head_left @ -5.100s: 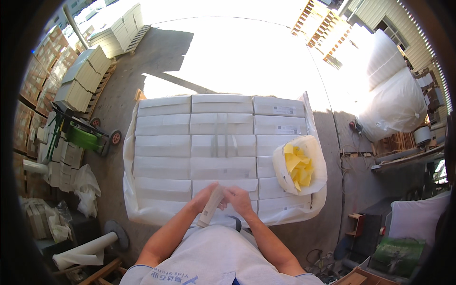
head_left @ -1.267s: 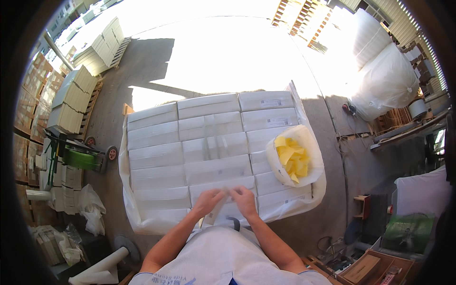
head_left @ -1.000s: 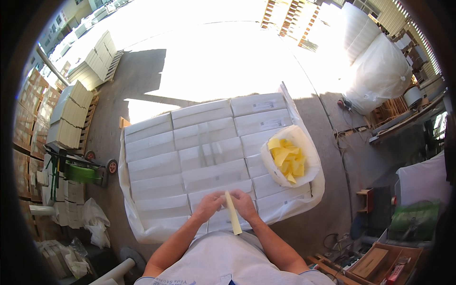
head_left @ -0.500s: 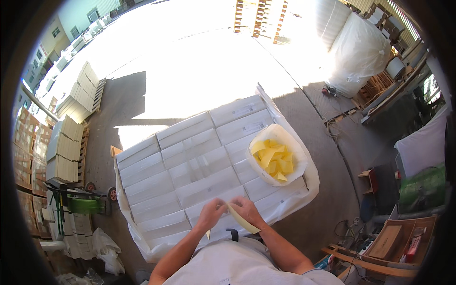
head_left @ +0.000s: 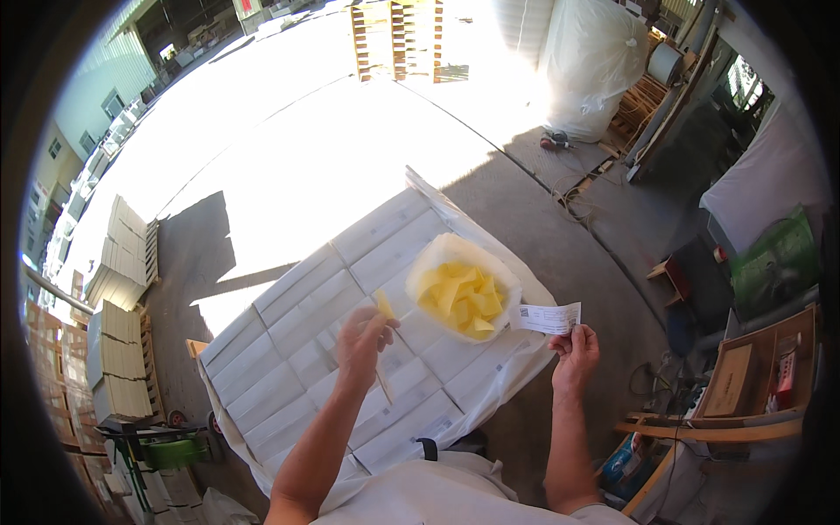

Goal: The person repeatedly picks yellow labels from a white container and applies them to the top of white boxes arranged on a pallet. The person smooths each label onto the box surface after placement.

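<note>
My right hand (head_left: 574, 357) pinches one end of a white printed label (head_left: 549, 318), held out past the right edge of the stack. Over the middle of the stack, my left hand (head_left: 357, 343) is closed on a yellow paper strip (head_left: 384, 304), whose end sticks up past the fingers; a pale strip (head_left: 385, 387) hangs below the same hand. Between the hands stands a white tub (head_left: 423, 254), filled with crumpled yellow paper strips (head_left: 464, 296). It rests on rows of white cartons (head_left: 311, 306) with white plastic wrap around their sides.
Stacked pale boards (head_left: 121, 350) stand on pallets at the left, beside a green hand cart (head_left: 171, 453). Wooden pallets (head_left: 398, 39) are upright at the far side. A large wrapped bundle (head_left: 591, 70) stands far right. A wooden tray (head_left: 752, 367) lies near right; cables (head_left: 573, 197) cross the floor.
My hands, together near my waist before, have parted. The left moved forward and left with the yellow strip; the right moved out right, holding the printed label. The view has shifted.
</note>
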{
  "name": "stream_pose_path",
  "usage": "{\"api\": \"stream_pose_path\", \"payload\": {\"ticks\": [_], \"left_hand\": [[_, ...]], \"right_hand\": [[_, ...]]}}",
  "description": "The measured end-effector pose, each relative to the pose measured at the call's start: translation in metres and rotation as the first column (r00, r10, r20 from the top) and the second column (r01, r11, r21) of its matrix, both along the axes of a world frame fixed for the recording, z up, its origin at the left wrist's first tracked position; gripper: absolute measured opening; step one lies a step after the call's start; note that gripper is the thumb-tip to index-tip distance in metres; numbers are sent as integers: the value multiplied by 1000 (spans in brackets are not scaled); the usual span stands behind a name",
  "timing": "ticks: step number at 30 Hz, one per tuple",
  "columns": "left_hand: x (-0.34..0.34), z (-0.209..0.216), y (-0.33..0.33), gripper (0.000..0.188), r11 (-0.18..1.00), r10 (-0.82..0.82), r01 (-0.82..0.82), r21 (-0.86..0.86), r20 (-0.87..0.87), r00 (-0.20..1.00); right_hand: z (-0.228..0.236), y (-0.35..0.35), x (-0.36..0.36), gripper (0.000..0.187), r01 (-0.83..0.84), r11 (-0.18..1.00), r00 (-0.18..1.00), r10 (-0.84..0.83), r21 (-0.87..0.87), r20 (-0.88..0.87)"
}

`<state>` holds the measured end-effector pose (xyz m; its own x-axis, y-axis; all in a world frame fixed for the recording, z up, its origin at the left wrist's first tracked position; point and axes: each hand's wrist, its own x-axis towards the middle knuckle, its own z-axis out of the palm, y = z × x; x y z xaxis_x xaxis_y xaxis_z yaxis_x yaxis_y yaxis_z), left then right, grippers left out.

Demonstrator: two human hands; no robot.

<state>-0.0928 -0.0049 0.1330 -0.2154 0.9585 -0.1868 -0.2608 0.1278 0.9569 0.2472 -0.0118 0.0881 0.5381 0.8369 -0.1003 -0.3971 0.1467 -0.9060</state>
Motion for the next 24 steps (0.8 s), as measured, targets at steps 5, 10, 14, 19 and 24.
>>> {"api": "stream_pose_path", "payload": {"ticks": [5, 10, 14, 19, 24], "left_hand": [[49, 0, 63, 11, 962, -257, 266, 64, -128, 958], [90, -49, 115, 19, 838, -531, 516, -178, -485, 695], [102, -85, 123, 25, 692, -515, 533, -487, -850, -109], [92, -77, 101, 23, 855, -280, 489, -172, -947, 157], [13, -74, 45, 25, 892, -432, 418, -174, -599, 674]], "right_hand": [[11, -36, -7, 10, -214, 977, 967, 211, -4, -144], [4, -72, -39, 9, -499, 843, 862, 461, -200, -208], [-13, -90, -73, 9, -686, 683, 728, 634, -251, -261], [-20, -92, -104, 12, -760, 569, 647, 709, -314, -281], [-20, -74, -128, 14, -728, 529, 617, 783, -435, -80]]}}
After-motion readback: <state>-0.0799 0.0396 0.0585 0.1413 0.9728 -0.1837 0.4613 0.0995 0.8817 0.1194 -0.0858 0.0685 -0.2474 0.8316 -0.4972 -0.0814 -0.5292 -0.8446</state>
